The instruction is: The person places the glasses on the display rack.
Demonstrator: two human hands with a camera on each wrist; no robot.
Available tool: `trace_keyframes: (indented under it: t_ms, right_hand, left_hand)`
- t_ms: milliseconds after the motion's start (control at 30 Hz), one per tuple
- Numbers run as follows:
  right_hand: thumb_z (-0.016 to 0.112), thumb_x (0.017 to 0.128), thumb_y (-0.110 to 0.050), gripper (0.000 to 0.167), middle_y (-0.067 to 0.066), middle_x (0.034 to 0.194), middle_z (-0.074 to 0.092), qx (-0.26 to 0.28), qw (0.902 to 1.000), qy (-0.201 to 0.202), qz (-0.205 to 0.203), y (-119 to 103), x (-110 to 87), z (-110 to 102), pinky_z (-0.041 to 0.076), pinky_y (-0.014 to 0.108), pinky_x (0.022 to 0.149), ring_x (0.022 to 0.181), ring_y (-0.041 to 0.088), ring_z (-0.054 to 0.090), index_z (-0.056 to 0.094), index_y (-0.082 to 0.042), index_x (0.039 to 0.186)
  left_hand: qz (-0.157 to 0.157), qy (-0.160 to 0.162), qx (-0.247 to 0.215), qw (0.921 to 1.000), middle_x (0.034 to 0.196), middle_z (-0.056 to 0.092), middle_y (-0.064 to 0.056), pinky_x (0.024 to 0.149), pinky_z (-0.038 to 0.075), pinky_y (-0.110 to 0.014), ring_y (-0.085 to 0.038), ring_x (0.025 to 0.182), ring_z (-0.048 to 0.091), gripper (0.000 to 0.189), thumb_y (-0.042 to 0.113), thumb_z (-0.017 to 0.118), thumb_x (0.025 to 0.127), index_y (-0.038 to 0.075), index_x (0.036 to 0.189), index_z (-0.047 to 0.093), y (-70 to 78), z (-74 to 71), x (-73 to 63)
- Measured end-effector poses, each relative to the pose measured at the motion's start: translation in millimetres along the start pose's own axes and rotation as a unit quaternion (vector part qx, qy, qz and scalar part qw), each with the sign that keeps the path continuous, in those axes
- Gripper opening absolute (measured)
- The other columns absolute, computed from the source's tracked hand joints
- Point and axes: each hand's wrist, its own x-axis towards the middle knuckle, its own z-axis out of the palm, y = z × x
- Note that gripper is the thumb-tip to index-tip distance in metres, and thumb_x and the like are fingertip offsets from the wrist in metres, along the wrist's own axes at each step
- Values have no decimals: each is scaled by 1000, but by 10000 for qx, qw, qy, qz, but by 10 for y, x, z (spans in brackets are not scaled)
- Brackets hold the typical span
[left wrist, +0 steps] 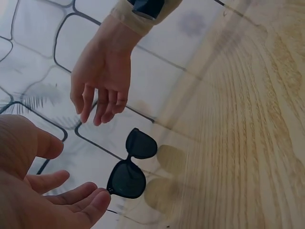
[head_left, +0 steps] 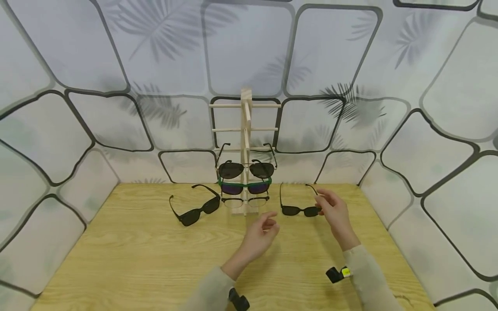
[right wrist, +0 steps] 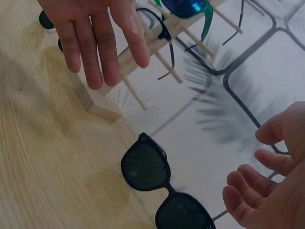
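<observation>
Black sunglasses [head_left: 294, 211] rest on the wooden table right of the stand, lenses toward me and temples pointing back. My right hand [head_left: 335, 212] hovers at their right end, overlapping it in the head view. In the right wrist view a gap shows between the loosely bent fingers of the right hand [right wrist: 267, 179] and the dark lenses [right wrist: 145, 164]. Holding nothing, my left hand [head_left: 258, 237] is left of these sunglasses, in front of the stand. In the left wrist view its relaxed fingers [left wrist: 78, 200] appear near a lens [left wrist: 126, 179]; contact cannot be told.
A wooden stand [head_left: 246, 125] with crossbars carries aviator sunglasses [head_left: 231, 170], green-framed sunglasses [head_left: 258, 188] and clear half-rim glasses [head_left: 233, 203]. Another black pair of sunglasses [head_left: 190, 217] lies left of it on the table [head_left: 148, 268]. Patterned panels [head_left: 249, 52] enclose the back and sides.
</observation>
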Motion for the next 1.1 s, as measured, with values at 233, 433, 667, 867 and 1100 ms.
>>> trace_keyframes:
  t_ms: [233, 433, 667, 867, 1100]
  right_hand:
    - [59, 109, -24, 42, -24, 93, 64, -100, 9995, 240, 150, 152, 53, -37, 55, 19, 72, 86, 1, 64, 58, -4, 146]
    - [55, 109, -23, 42, -11, 103, 66, -300, 9983, 421, 254, 310, 110, -58, 57, 25, 77, 93, 8, 63, 58, -3, 146]
    - [56, 108, -24, 44, 1, 112, 66, -392, 9962, 608, 484, 462, 153, -64, 58, 27, 76, 92, 10, 63, 58, -1, 146]
    - [57, 108, -23, 42, 8, 114, 66, -474, 9950, 685, 558, 563, 188, -64, 56, 24, 73, 92, 12, 64, 59, 0, 144]
    - [55, 110, -24, 45, 23, 135, 63, -532, 9944, 536, 741, 672, 235, -27, 52, 19, 73, 98, 17, 64, 56, -1, 148]
  left_hand:
    - [55, 172, 29, 9998, 137, 64, -26, 103, 57, -54, -40, 128, 64, 46, 20, 59, 108, 6, 151, 55, -47, 171, 156]
    - [-2, 221, 303, 9993, 147, 58, -28, 109, 53, -57, -45, 136, 58, 52, 24, 58, 109, 6, 156, 48, -98, 255, 298]
    - [-36, 322, 731, 9968, 152, 55, -26, 108, 53, -57, -44, 137, 57, 55, 26, 57, 109, 5, 159, 44, -221, 322, 464]
    - [94, 407, 1196, 9919, 143, 61, -26, 104, 53, -60, -43, 130, 61, 57, 25, 59, 107, 1, 157, 45, -348, 364, 564]
    - [77, 286, 1335, 9906, 154, 55, -23, 110, 50, -61, -43, 137, 57, 59, 25, 58, 108, 2, 159, 42, -451, 366, 650]
